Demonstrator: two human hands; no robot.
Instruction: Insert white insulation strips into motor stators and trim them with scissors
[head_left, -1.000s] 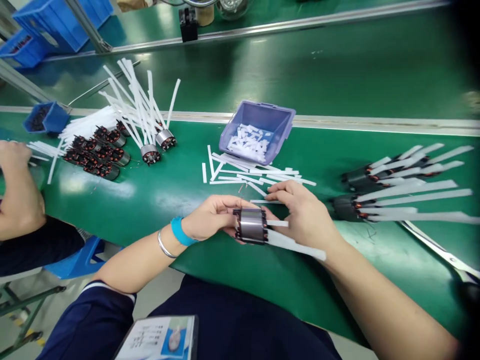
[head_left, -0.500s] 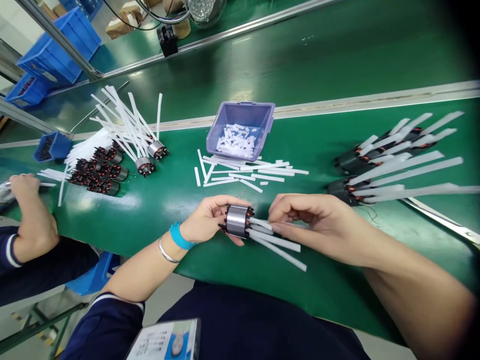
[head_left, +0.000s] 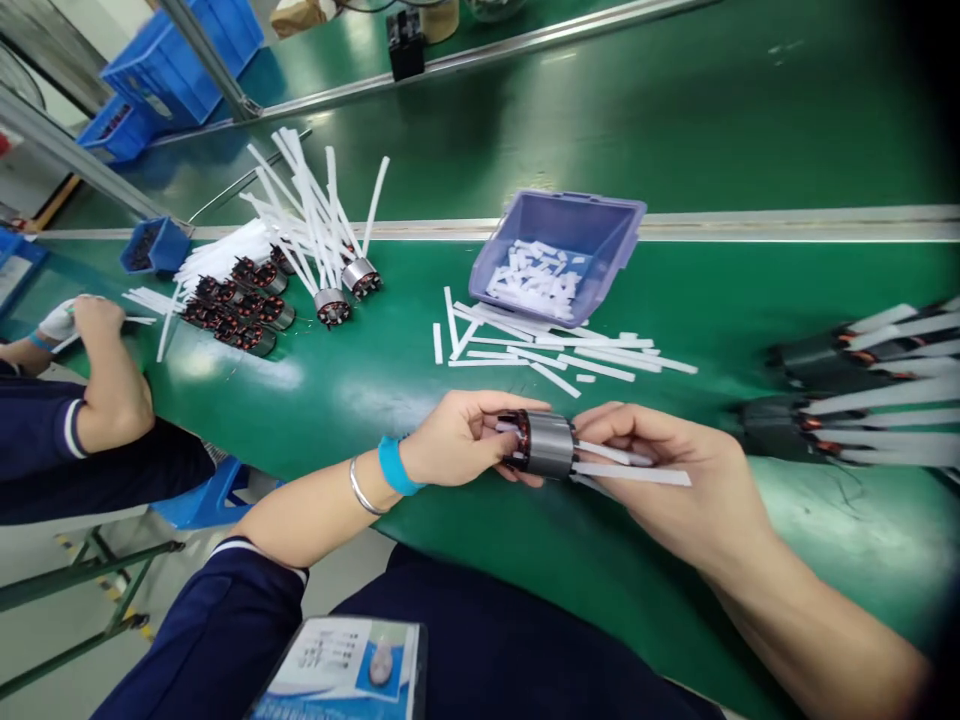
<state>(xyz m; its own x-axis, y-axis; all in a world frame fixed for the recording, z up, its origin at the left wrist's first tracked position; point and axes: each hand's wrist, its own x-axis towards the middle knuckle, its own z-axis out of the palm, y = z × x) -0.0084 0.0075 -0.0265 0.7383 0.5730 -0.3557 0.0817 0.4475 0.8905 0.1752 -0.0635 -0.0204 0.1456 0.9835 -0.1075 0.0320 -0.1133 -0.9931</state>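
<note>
A motor stator (head_left: 550,445) with a bare metal ring and black ends lies on its side between my hands, raised over the bench front. My left hand (head_left: 469,440) grips its left end, the thumb at the windings and fingers behind. White insulation strips (head_left: 641,473) stick out of its right end toward my right palm. My right hand (head_left: 679,470) closes around that right end, its fingertips against the rim and partly hidden. Just beyond my hands, loose white strips (head_left: 555,350) lie scattered in front of a purple bin (head_left: 487,270) holding short white pieces.
Dark stators with strips (head_left: 787,425) lie at the right. Several stators (head_left: 240,315) cluster at the left near upright strip-filled ones (head_left: 332,307). A co-worker's arm (head_left: 112,370) is at the far left. Blue bins (head_left: 154,247) and a metal rail (head_left: 420,232) stand behind.
The stator has turned in my grip, showing its left windings. My right hand has moved from the strips' ends to the stator's right rim. The view has shifted left, so things appear further right.
</note>
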